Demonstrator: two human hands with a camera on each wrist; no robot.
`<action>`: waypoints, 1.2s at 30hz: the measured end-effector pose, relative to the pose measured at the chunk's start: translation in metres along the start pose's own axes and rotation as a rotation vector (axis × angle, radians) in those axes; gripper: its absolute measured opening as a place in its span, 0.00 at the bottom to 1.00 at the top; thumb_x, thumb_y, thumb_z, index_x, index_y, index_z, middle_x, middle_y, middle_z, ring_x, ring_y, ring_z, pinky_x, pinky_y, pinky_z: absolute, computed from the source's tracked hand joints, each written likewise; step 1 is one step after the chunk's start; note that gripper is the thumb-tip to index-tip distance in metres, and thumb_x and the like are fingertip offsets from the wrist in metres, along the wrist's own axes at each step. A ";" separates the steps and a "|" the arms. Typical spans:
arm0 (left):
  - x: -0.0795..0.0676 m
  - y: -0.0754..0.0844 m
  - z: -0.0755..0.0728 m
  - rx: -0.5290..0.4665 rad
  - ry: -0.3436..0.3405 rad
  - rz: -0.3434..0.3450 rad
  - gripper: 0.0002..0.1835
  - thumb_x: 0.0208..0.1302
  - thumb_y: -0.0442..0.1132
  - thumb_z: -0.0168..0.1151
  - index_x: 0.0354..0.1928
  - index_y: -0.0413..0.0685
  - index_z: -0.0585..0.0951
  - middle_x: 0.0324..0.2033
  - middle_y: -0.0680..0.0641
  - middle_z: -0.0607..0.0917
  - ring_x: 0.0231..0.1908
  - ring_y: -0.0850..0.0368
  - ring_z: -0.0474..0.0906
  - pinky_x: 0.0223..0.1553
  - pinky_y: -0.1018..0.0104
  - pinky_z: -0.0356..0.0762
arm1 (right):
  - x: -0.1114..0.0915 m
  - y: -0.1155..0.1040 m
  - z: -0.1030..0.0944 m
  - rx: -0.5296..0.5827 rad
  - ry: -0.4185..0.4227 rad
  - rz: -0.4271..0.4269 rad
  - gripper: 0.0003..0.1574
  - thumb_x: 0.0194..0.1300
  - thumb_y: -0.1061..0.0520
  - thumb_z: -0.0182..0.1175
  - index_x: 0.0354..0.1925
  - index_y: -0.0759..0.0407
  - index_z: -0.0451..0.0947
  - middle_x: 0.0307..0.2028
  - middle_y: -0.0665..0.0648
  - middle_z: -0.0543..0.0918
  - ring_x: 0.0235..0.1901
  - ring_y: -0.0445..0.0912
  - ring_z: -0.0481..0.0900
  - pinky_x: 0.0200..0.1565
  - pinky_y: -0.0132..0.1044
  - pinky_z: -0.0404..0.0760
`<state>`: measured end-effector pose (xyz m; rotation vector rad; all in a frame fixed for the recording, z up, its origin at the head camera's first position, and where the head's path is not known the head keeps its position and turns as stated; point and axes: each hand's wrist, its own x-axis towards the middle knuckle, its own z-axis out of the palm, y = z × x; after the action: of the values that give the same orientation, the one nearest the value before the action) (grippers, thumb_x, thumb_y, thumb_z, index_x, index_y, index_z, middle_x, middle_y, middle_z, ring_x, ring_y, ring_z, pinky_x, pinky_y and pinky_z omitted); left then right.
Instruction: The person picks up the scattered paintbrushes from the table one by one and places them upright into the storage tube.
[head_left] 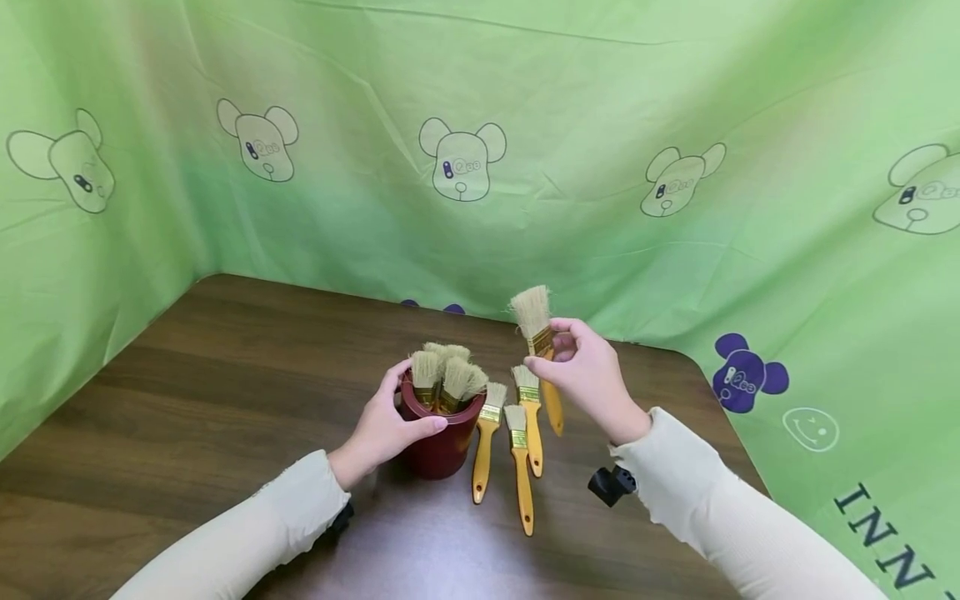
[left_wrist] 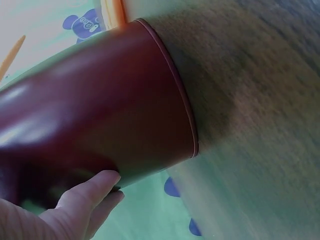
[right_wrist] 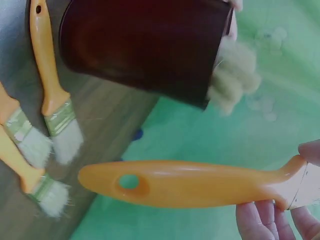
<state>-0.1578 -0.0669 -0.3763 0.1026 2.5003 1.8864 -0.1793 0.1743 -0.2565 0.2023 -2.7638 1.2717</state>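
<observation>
A dark red pot [head_left: 438, 450] stands upright on the table, with several paintbrushes [head_left: 448, 375] in it, bristles up. My left hand [head_left: 386, 421] grips its left side near the rim, thumb at the front and fingers round the back. The left wrist view shows the pot's glossy wall [left_wrist: 110, 105] with fingers [left_wrist: 87, 200] against it. Between thumb and fingers, my right hand [head_left: 588, 371] pinches a paintbrush [head_left: 542, 342] at its metal band. This brush is raised right of the pot, bristles up, its orange handle [right_wrist: 180, 184] pointing down.
Three more paintbrushes lie on the wooden table [head_left: 225, 400] right of the pot: one beside it [head_left: 483, 450], one in front [head_left: 522, 483] and one behind [head_left: 531, 425]. A green cloth [head_left: 360, 208] with bear-head prints hangs round the back and sides.
</observation>
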 end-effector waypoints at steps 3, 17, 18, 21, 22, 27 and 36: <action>0.000 -0.001 -0.001 0.003 0.000 0.001 0.50 0.47 0.42 0.75 0.71 0.48 0.58 0.61 0.38 0.71 0.59 0.41 0.68 0.54 0.43 0.68 | -0.001 -0.012 0.000 0.006 0.004 -0.049 0.36 0.54 0.57 0.68 0.60 0.66 0.69 0.44 0.64 0.78 0.42 0.53 0.77 0.42 0.40 0.76; 0.001 0.001 -0.001 -0.008 -0.017 0.006 0.49 0.48 0.41 0.75 0.71 0.49 0.57 0.62 0.39 0.70 0.59 0.42 0.69 0.55 0.44 0.68 | -0.001 -0.050 0.021 0.411 0.151 -0.055 0.37 0.57 0.63 0.66 0.62 0.66 0.63 0.44 0.58 0.72 0.42 0.46 0.74 0.42 0.31 0.74; 0.001 0.002 -0.001 -0.007 -0.020 0.005 0.50 0.48 0.42 0.75 0.71 0.49 0.57 0.62 0.39 0.70 0.60 0.42 0.69 0.55 0.44 0.68 | -0.002 -0.051 0.025 0.461 0.171 -0.053 0.37 0.57 0.64 0.66 0.61 0.67 0.62 0.44 0.57 0.71 0.41 0.45 0.73 0.43 0.30 0.74; 0.001 0.002 0.000 -0.007 -0.024 0.002 0.49 0.48 0.42 0.75 0.71 0.50 0.58 0.62 0.38 0.70 0.60 0.41 0.68 0.56 0.44 0.67 | -0.006 -0.054 0.034 0.560 0.199 -0.034 0.36 0.57 0.65 0.65 0.60 0.67 0.60 0.43 0.55 0.69 0.40 0.43 0.71 0.42 0.30 0.73; 0.001 0.002 0.000 -0.008 -0.024 0.002 0.49 0.48 0.42 0.75 0.71 0.50 0.58 0.62 0.38 0.70 0.60 0.41 0.69 0.56 0.44 0.67 | -0.007 -0.054 0.037 0.582 0.199 -0.028 0.36 0.57 0.66 0.65 0.60 0.67 0.60 0.43 0.55 0.68 0.40 0.43 0.71 0.41 0.30 0.73; 0.001 0.002 0.001 -0.017 -0.020 0.013 0.49 0.47 0.40 0.75 0.71 0.49 0.58 0.61 0.39 0.71 0.59 0.42 0.70 0.56 0.45 0.67 | -0.008 -0.058 0.047 0.617 0.172 -0.033 0.36 0.56 0.66 0.65 0.59 0.66 0.60 0.43 0.55 0.69 0.39 0.44 0.71 0.40 0.30 0.74; 0.001 0.001 -0.001 -0.028 -0.022 0.005 0.49 0.47 0.41 0.76 0.70 0.49 0.58 0.60 0.39 0.72 0.59 0.41 0.70 0.56 0.44 0.68 | -0.010 -0.054 0.064 0.580 0.138 -0.061 0.34 0.55 0.65 0.67 0.56 0.66 0.62 0.39 0.57 0.72 0.38 0.46 0.71 0.40 0.31 0.74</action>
<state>-0.1589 -0.0672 -0.3750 0.1287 2.4608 1.9105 -0.1626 0.0924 -0.2590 0.2232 -2.1916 1.9511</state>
